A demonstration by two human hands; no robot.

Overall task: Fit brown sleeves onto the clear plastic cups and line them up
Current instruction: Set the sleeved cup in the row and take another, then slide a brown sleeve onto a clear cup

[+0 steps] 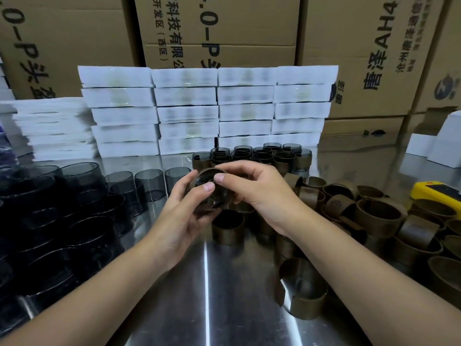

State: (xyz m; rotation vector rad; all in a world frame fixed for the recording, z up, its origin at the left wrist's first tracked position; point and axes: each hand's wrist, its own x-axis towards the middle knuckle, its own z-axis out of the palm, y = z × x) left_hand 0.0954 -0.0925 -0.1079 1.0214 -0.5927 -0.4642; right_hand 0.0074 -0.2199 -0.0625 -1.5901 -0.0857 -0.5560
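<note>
Both hands hold one clear smoky cup above the steel table, its open mouth turned toward me. A brown sleeve wraps its far rim. My left hand cups it from below and left, thumb on its front edge. My right hand pinches the rim and sleeve from the right. Bare clear cups stand in rows at left. Several sleeved cups are lined up behind my hands. Loose brown sleeves lie heaped at right, one near my right forearm.
Stacks of white wrapped packs form a wall at the back, with large cardboard boxes behind them. A yellow device lies at far right, white boxes beyond it. Bare steel table shows between my forearms.
</note>
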